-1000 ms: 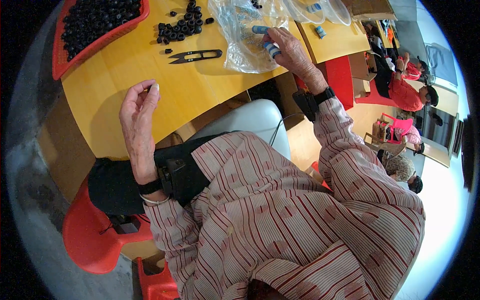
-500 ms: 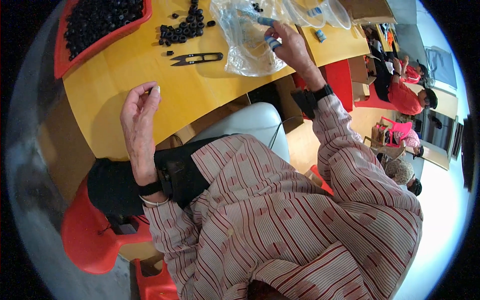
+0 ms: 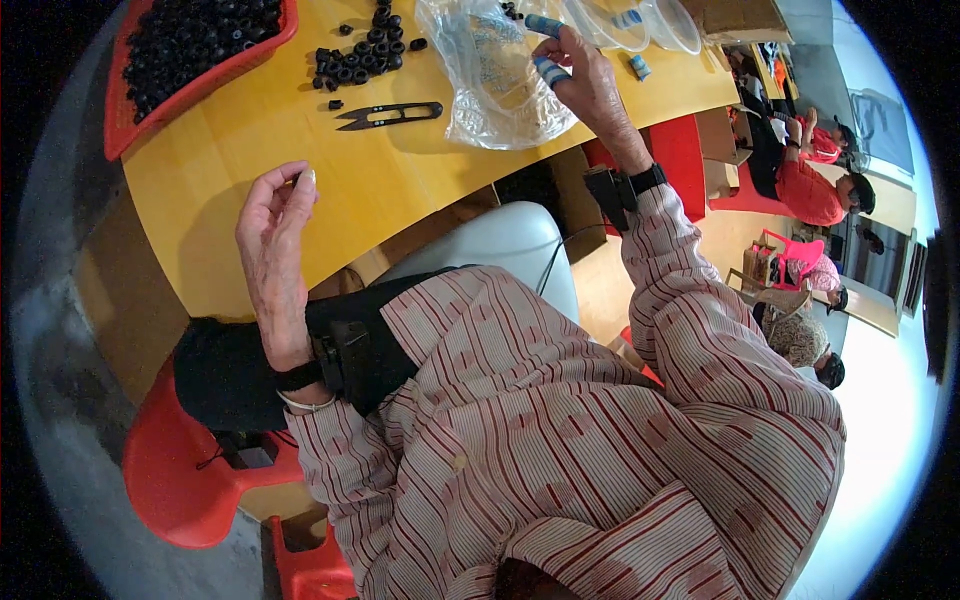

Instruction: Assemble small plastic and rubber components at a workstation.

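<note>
My left hand is over the near left of the yellow table, thumb and forefinger pinched on a small black part, of which only a dark bit shows. My right hand is over the clear plastic bag, with fingers apart. Blue-and-white tape wraps two of its fingers, and nothing shows between them. Thread snips with a black frame lie between the hands. Behind them is a loose group of black ring-shaped parts. A few small black pieces lie at the bag's far edge.
A red basket full of black parts stands at the far left. Clear plastic tubs and a blue-and-white roll are at the right. A grey-white chair sits against the table's near edge. Several people are farther right.
My right hand has shifted slightly right, its taped fingers still spread above the bag. The left hand keeps its pinch almost in place. The view has shifted a little.
</note>
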Action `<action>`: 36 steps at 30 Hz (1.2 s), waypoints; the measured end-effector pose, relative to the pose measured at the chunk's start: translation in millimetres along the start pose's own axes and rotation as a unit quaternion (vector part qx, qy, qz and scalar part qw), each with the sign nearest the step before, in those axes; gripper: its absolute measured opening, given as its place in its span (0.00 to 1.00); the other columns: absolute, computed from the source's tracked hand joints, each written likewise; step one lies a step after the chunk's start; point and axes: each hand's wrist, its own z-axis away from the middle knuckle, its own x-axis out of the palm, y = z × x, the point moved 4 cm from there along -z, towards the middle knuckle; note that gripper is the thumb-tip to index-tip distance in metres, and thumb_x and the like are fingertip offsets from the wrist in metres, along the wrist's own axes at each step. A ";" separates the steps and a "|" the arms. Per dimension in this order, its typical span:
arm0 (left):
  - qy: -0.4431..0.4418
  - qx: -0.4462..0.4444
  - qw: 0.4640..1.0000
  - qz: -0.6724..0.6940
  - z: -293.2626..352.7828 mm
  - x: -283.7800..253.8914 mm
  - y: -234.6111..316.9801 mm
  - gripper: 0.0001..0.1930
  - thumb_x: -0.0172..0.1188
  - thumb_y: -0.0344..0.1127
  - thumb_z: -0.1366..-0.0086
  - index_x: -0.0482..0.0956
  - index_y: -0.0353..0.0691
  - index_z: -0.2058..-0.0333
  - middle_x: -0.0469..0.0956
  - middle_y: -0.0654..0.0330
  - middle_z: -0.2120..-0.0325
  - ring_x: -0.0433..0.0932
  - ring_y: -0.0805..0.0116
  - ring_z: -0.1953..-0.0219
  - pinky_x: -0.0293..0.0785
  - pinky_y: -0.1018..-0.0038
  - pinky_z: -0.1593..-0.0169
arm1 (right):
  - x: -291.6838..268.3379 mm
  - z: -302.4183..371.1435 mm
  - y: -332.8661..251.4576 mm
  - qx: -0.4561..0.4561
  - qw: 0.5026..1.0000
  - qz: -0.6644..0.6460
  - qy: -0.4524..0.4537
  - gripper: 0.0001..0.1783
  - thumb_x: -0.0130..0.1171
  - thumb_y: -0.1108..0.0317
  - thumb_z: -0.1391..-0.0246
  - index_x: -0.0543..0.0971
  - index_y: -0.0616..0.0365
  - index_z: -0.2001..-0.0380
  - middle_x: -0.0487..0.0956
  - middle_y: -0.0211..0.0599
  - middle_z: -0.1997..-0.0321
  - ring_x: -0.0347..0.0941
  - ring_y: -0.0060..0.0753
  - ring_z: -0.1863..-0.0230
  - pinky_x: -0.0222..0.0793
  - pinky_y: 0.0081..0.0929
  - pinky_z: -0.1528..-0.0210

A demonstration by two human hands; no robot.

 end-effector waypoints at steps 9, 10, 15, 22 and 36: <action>-0.032 0.008 0.989 0.146 5.0 -3.1 6.7 0.13 0.61 0.31 0.45 0.74 0.35 0.61 0.71 0.66 0.72 0.69 0.78 0.68 0.64 0.83 0.61 | -11.2 -21.1 -102.3 -0.117 0.990 -0.050 0.054 0.22 0.58 0.82 0.66 0.69 0.56 0.62 0.76 0.31 0.69 0.73 0.39 0.65 0.70 0.32 0.65; -0.054 0.017 0.981 0.183 6.0 -1.4 5.3 0.12 0.61 0.29 0.46 0.74 0.35 0.62 0.71 0.66 0.72 0.69 0.79 0.68 0.64 0.84 0.61 | -6.6 -23.7 -113.4 -0.126 0.989 -0.061 0.051 0.22 0.58 0.82 0.66 0.69 0.56 0.62 0.76 0.31 0.69 0.73 0.39 0.65 0.70 0.32 0.65; -0.066 0.078 0.975 0.195 9.4 -1.5 12.0 0.13 0.63 0.24 0.50 0.73 0.34 0.64 0.72 0.66 0.72 0.70 0.79 0.69 0.66 0.85 0.62 | 13.5 -36.2 -176.9 -0.225 0.972 -0.061 0.039 0.31 0.59 0.85 0.66 0.71 0.56 0.52 0.76 0.29 0.69 0.70 0.28 0.69 0.68 0.25 0.65; -0.088 0.136 0.953 0.256 16.4 -1.9 17.6 0.15 0.65 0.21 0.53 0.72 0.34 0.66 0.74 0.64 0.71 0.72 0.79 0.68 0.70 0.82 0.60 | 26.9 -35.5 -229.0 -0.324 0.943 -0.071 0.011 0.33 0.61 0.74 0.83 0.69 0.56 0.62 0.71 0.35 0.67 0.67 0.43 0.62 0.63 0.36 0.61; -0.083 0.161 0.948 0.263 16.0 -3.5 15.8 0.14 0.65 0.21 0.53 0.73 0.34 0.67 0.74 0.64 0.72 0.72 0.79 0.69 0.69 0.83 0.60 | 27.6 -27.3 -235.7 -0.380 0.924 -0.010 0.052 0.26 0.58 0.69 0.71 0.70 0.55 0.60 0.72 0.30 0.71 0.68 0.35 0.65 0.61 0.33 0.61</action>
